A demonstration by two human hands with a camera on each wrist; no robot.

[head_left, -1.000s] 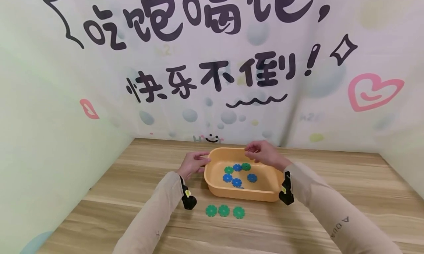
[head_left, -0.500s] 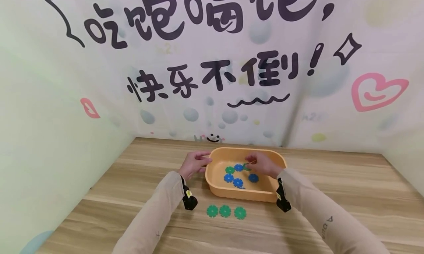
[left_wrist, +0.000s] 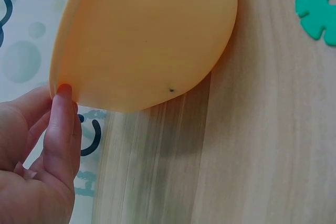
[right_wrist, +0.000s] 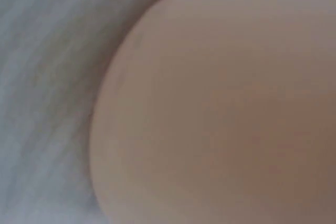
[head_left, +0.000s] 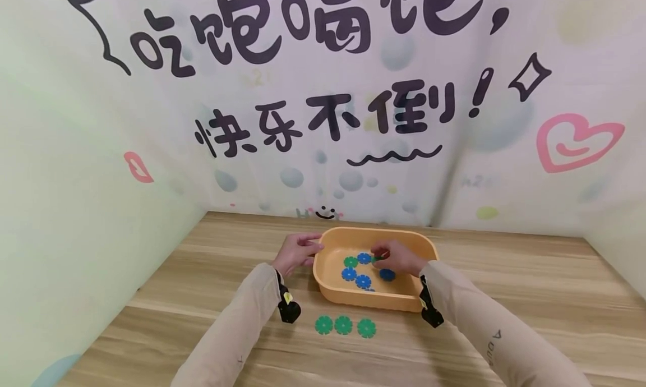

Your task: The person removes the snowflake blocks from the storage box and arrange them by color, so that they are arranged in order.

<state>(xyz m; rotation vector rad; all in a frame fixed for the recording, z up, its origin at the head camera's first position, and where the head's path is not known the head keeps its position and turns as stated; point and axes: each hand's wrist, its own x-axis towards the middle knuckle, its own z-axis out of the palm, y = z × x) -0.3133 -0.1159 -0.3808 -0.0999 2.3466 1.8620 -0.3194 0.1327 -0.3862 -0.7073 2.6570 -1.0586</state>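
My left hand (head_left: pixel 296 251) grips the left end of an orange plastic basin (head_left: pixel 373 300). In the left wrist view its fingers and thumb (left_wrist: pixel 64 129) pinch the basin's rim. My right hand (head_left: pixel 397 257) reaches down inside the basin, fingers curled at a green snowflake disc (head_left: pixel 376 258) that they mostly cover. Left of those fingertips lie a blue disc (head_left: pixel 364 258) and another green disc (head_left: pixel 350 261). More blue discs (head_left: pixel 349 273) rest nearer the front, and one blue disc (head_left: pixel 387 275) sits beneath the right hand. A blurred close surface fills most of the right wrist view.
Three green snowflake discs (head_left: pixel 344 325) lie in a row on the wooden table (head_left: pixel 202 297) before the basin. A printed cloth (head_left: pixel 323 168) hangs behind the table's back edge. Each wrist carries a small black camera (head_left: pixel 289 310).
My right hand has lowered from above the basin's back rim into the basin, onto the green disc there. The left hand stays on the rim, and the three discs on the table have not moved.
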